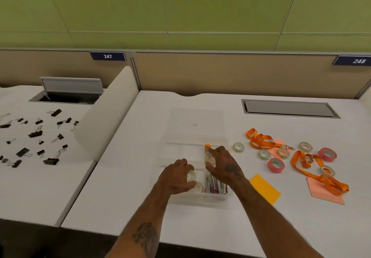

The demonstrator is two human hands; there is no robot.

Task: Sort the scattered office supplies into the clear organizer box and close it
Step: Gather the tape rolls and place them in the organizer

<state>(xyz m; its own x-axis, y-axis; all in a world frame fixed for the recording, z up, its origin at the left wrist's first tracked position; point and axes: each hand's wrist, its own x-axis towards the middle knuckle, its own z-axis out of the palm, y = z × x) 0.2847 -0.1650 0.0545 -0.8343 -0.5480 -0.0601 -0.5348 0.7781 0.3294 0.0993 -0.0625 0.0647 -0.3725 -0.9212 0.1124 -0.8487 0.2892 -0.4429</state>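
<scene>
The clear organizer box lies on the white desk with its lid folded open behind it. My left hand is shut on a clear tape roll over the box's near left compartment, where another clear roll lies. My right hand grips a glue bottle with an orange cap over the right side of the box. Several pens lie in the near right compartment.
To the right lie clear tape rolls, pink tape rolls, orange lanyards, pink paper and a yellow card. Black binder clips are scattered on the left desk, beyond a white divider. A cable hatch sits at the back right.
</scene>
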